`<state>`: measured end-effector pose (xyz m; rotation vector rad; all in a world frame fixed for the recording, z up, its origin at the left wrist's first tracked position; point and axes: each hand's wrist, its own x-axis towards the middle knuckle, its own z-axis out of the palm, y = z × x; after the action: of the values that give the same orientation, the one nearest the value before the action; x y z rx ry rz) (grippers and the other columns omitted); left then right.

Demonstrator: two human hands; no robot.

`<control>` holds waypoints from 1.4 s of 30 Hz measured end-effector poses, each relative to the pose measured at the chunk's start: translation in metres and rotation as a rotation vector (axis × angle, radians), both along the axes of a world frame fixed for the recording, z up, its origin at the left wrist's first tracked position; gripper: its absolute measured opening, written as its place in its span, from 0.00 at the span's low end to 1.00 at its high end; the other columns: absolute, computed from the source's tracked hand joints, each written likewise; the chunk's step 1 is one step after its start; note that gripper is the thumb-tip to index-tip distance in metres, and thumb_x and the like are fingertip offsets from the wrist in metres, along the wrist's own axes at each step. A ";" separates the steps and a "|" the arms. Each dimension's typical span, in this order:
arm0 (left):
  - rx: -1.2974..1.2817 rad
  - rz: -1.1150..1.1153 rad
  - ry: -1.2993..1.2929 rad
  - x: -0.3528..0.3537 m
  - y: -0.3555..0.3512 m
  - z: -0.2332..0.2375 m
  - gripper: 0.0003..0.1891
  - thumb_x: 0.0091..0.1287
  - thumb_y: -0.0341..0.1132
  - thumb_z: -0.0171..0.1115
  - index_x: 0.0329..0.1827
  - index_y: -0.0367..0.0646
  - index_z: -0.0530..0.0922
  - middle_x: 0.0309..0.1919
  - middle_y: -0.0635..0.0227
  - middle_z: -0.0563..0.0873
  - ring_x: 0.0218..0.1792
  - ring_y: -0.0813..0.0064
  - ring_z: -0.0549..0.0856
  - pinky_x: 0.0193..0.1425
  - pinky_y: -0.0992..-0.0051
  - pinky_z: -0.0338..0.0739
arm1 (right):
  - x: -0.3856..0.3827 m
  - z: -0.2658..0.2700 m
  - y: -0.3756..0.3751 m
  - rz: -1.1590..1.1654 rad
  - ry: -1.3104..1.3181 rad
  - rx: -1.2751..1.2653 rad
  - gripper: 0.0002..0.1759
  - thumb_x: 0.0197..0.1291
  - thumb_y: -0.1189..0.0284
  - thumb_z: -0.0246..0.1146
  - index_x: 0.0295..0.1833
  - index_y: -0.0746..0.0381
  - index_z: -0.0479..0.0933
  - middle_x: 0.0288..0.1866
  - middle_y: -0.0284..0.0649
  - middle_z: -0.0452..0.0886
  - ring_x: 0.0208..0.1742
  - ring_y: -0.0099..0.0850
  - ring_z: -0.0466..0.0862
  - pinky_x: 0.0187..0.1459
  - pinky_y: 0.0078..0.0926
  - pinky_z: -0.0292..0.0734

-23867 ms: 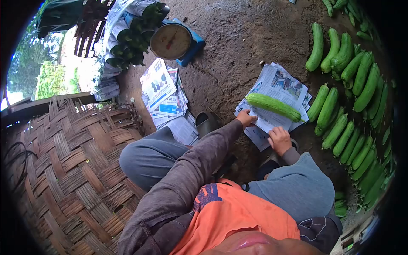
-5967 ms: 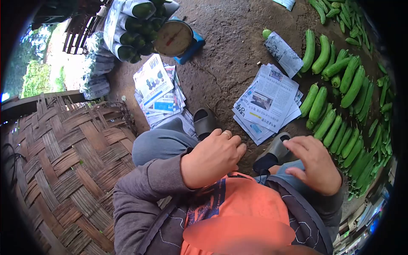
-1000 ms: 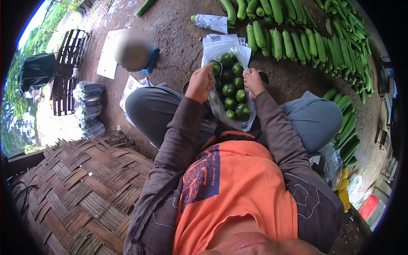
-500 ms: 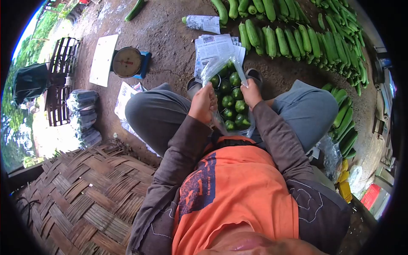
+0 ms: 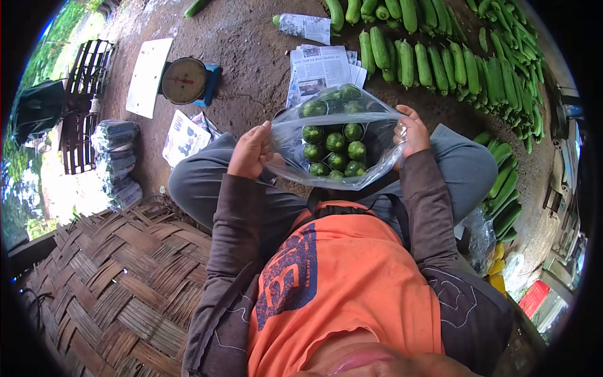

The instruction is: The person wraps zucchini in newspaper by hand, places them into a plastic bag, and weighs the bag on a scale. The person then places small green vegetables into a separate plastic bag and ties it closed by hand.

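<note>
A clear plastic bag is stretched wide between my two hands, in front of my lap. Dark green vegetables stand packed inside, their rounded ends facing up; they look like cucumbers or small gourds. My left hand grips the bag's left edge with fingers closed. On the opposite side, my right hand pinches the right edge. Just beyond the bag, printed newspaper sheets lie stacked on the ground, partly covered by it.
Rows of long green gourds cover the ground ahead right, with more green vegetables beside my right knee. One gourd is wrapped in newspaper. A dial scale stands ahead left. A woven bamboo surface lies at my left.
My hands have moved apart, spreading the bag's mouth from a narrow opening to a wide one. The left hand went left, the right hand went right.
</note>
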<state>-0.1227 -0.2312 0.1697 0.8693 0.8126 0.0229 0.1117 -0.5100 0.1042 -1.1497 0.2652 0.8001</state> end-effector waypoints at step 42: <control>1.658 -0.649 -0.168 0.082 -0.064 -0.046 0.18 0.44 0.42 0.70 0.37 0.46 0.78 0.35 0.67 0.77 0.46 0.61 0.75 0.54 0.57 0.63 | -0.068 -0.021 0.085 0.578 -0.544 -0.200 0.11 0.56 0.72 0.58 0.32 0.71 0.79 0.21 0.45 0.80 0.25 0.22 0.79 0.29 0.31 0.73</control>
<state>-0.0407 -0.2948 0.1242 2.6157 0.1502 0.2153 0.0434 -0.4250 0.0834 -1.6149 -0.4718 0.9333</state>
